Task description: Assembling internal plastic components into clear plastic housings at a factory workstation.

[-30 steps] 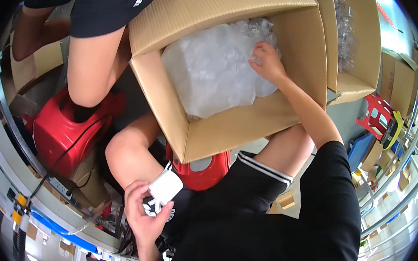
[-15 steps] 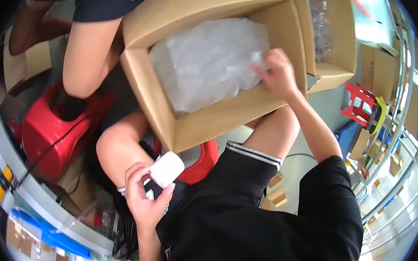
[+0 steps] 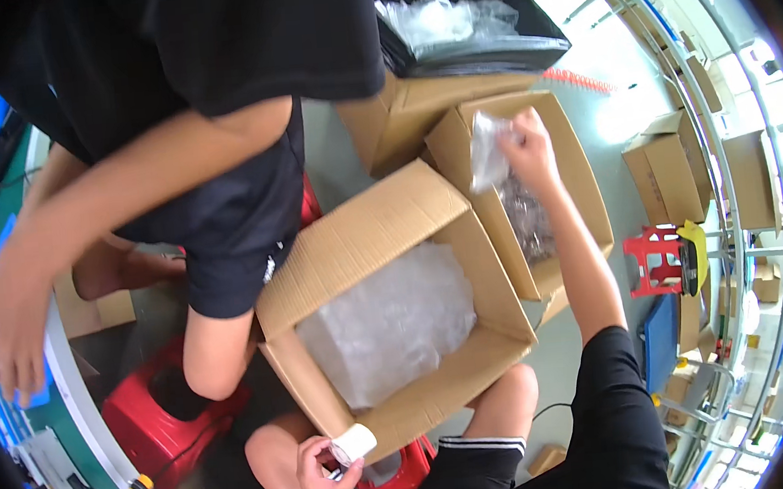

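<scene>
My left hand (image 3: 327, 479) is closed around a short white cylinder (image 3: 356, 442) beside the near corner of a large open carton (image 3: 455, 403). Inside that carton lies a stack of translucent plastic bags (image 3: 389, 327). Out to the right, my right hand (image 3: 531, 149) pinches a clear plastic bag (image 3: 488, 152), which hangs over the edge of a second carton (image 3: 580, 184). Small clear items (image 3: 528, 224) fill the bottom of that carton; their kind is too unclear to tell.
Another person's arm (image 3: 148, 190) and knee (image 3: 216, 350) are close on the left, by a red stool (image 3: 162, 419). A bin with a black liner (image 3: 541, 47) stands at the back. To the right are a red step stool (image 3: 655, 260) and a metal rack (image 3: 732, 245).
My right hand has left the large carton and moved over the second carton, now with a clear bag in it. My left hand still holds the white cylinder. The view has shifted.
</scene>
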`<state>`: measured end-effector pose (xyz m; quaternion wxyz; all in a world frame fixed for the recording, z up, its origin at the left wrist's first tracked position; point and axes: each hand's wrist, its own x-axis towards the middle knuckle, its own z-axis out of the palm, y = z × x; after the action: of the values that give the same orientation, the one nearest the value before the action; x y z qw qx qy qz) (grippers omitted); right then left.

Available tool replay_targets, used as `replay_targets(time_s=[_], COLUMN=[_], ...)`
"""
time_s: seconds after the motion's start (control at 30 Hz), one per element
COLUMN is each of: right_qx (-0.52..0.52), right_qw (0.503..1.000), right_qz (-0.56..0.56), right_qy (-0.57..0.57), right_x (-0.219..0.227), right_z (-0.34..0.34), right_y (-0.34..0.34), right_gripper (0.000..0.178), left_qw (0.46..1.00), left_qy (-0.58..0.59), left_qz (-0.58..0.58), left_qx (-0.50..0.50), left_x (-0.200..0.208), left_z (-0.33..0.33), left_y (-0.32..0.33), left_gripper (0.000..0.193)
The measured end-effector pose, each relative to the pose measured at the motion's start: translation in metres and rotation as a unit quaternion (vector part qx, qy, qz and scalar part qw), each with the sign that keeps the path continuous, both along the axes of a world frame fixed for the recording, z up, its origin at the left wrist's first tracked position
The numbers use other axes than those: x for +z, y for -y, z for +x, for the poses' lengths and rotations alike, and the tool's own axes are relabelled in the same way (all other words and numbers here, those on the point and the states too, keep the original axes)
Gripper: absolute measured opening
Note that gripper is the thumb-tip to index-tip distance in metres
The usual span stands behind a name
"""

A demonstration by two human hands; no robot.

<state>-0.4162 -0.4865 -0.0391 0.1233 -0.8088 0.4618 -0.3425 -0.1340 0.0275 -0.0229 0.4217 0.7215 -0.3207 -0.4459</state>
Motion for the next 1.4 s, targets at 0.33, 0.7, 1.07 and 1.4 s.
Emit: replay_targets(time_s=[0.33,0.7,1.07,1.4], right_qx=[-0.120,-0.187,0.287,0.062], right_qw=[0.855,0.762,0.775,0.827], right_qz=[0.202,0.614,0.454,0.554], right_qy=[0.462,-0.083,-0.332,-0.073], right_x=[0.026,-0.220,-0.301,-0.221], right_z=[0.035,-0.006,-0.016,-0.006], right_y=[0.176,-0.245,-0.324,-0.334], right_gripper=[0.030,0.032,0.054,0.062], left_qw=[0.998,0.989,0.996,0.988], left_qy=[-0.039,-0.060,-0.006,0.147], left_qz=[0.036,0.116,0.083,-0.026], left_qx=[0.035,0.073,0.032,0.044], left_x=[-0.018,0.001,0.002,0.060], left_z=[0.028,0.036,0.028,0.058], left_y=[0.029,0.048,0.025,-0.025], left_gripper=[0.059,0.057,0.055,0.051])
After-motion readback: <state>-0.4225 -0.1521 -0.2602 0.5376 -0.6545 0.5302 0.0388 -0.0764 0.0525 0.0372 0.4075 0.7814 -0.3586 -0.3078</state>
